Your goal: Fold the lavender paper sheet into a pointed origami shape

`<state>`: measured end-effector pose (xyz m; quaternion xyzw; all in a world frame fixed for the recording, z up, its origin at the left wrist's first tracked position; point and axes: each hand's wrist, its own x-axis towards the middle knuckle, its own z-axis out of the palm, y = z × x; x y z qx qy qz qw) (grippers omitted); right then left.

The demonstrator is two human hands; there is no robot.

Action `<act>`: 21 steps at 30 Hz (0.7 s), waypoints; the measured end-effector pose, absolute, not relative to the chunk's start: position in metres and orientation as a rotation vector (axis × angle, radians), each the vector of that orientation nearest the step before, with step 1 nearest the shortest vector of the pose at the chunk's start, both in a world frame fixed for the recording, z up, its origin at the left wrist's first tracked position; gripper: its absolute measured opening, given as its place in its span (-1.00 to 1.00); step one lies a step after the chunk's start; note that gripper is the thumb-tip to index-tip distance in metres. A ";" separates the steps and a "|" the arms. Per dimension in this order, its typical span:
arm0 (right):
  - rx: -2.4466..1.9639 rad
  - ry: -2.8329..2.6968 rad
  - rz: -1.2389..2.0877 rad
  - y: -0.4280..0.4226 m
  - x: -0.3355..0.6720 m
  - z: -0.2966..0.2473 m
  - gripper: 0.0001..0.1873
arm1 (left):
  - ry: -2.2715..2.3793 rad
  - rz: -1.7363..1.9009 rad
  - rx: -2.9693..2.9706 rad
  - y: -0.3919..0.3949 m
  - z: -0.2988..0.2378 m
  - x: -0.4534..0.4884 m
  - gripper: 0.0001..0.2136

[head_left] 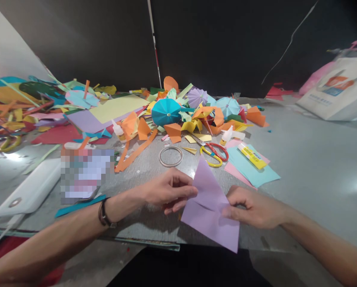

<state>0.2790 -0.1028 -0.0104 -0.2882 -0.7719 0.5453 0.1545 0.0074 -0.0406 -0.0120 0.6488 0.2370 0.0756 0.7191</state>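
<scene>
A folded sheet of purple paper [210, 223] is held between both hands near the table's front edge, with its pointed end away from me. My left hand [175, 189] pinches its left edge between thumb and fingers. On the right side, my right hand [247, 207] grips the sheet, thumb on top and fingers behind it. Just beyond the paper lie scissors [215, 153] with one red and one yellow handle. A silvery ring [170, 156] and a small yellow paper cone [189, 150] lie beyond my left hand.
Blue paper sheets [257, 179] and a yellow glue packet [253, 156] lie at right. Small glue bottles [227, 135] stand farther back. Paper parasols [166, 111] and colourful scraps fill the back. A white power bank [28, 189] lies left; a white bag [336, 99] stands far right.
</scene>
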 end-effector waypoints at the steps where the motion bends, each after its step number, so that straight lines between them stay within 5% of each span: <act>1: -0.806 -2.203 1.598 -0.102 0.279 -0.011 -0.41 | 0.529 0.167 1.444 -0.040 -0.012 0.007 -0.55; 21: -0.921 -2.223 1.586 -0.103 0.281 -0.012 -0.43 | 0.619 0.128 1.468 -0.035 -0.006 0.005 -0.57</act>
